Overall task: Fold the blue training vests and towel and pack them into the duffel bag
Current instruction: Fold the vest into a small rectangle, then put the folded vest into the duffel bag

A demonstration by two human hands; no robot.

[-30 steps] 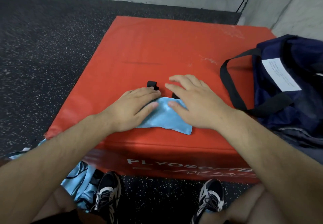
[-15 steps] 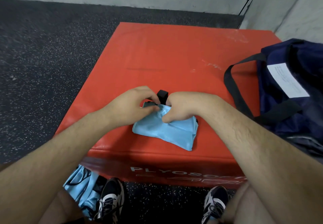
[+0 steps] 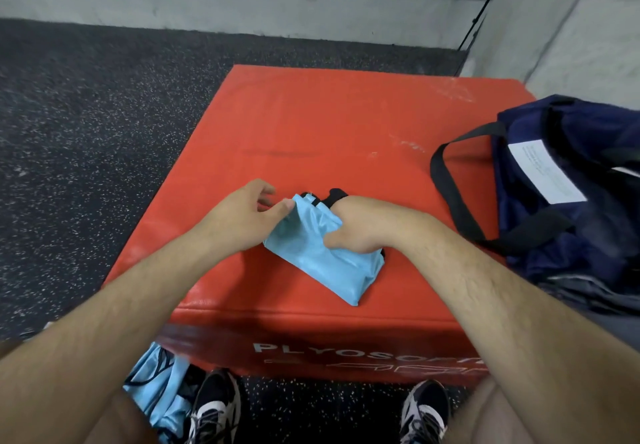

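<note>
A folded light-blue training vest (image 3: 322,253) with black trim lies near the front of the red plyo box (image 3: 329,132). My left hand (image 3: 242,218) pinches its far left corner between thumb and fingers. My right hand (image 3: 353,229) is closed around the vest's far right part, lifting that end slightly off the box. The navy duffel bag (image 3: 568,187) sits open at the right edge of the box, a black strap looping toward the vest. More light-blue vests (image 3: 156,384) lie crumpled on the floor by my left foot.
The box stands on black speckled rubber flooring (image 3: 86,132), with a grey wall (image 3: 242,4) behind and at the right. My shoes (image 3: 214,405) are at the box's front face. Grey fabric (image 3: 588,298) lies under the bag at the right.
Both hands went from pressing flat on the vest to gripping it. The vest's far end is now bunched and lifted, and its near corner has swung toward the front edge.
</note>
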